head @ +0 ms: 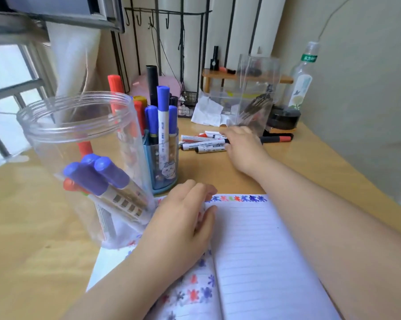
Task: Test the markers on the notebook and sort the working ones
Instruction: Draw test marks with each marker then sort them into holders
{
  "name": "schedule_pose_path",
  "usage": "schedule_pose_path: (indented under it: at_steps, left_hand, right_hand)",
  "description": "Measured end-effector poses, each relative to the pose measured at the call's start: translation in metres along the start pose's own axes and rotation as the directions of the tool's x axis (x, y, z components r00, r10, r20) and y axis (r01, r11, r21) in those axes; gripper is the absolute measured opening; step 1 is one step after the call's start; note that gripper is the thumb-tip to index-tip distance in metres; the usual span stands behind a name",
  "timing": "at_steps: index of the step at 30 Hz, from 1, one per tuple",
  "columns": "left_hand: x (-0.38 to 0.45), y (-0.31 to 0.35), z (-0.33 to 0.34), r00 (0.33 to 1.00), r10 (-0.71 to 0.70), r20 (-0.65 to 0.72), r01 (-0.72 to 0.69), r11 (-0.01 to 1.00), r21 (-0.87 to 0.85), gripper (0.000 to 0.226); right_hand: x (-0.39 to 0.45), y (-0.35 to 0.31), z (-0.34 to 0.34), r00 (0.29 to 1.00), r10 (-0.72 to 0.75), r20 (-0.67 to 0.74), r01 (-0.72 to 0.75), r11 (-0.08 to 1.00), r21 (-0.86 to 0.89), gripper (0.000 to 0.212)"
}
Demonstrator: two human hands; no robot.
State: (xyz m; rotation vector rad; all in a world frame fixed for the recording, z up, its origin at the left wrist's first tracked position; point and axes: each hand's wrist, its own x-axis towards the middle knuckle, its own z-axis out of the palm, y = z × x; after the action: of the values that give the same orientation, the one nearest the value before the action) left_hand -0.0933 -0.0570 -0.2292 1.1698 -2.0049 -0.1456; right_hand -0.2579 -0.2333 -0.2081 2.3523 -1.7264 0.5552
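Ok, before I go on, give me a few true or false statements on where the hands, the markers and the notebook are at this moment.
1. The right hand reaches to the loose markers lying on the desk. True.
2. The left hand holds a marker over the page. False: it rests on the open notebook at the page edge, with no marker in it.
3. The clear jar holds blue-capped markers. True.
4. The right-hand page is covered in test marks. False: only its top line bears coloured marks; the lines below are blank.
5. The blue pen cup is empty. False: several markers stand upright in it.
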Motion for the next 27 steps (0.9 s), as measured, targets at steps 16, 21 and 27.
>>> schedule_pose_path:
  at_steps: [16,21,27]
  left_hand:
    - [-0.001,0.001,-0.002,0.997,0.064,-0.041,-0.063,0.998,0.013,0.02]
    - [-0.003,0.01,-0.006,0.996,0.06,-0.067,-0.061,0.998,-0.021,0.022]
    - [-0.006,0.02,-0.011,0.991,-0.027,-0.134,0.014,0.995,-0.104,0.031]
  right_hand:
    - [-0.051,-0.011,-0.052,0.974,0.227,-0.012,-0.177,0.791,0.586,0.016]
    - [-0.103,-0.027,-0.091,0.953,0.3,-0.035,-0.115,0.47,0.875,0.016]
    - [-0.156,-0.039,-0.1,0.981,0.133,-0.141,-0.013,0.769,0.64,0.018]
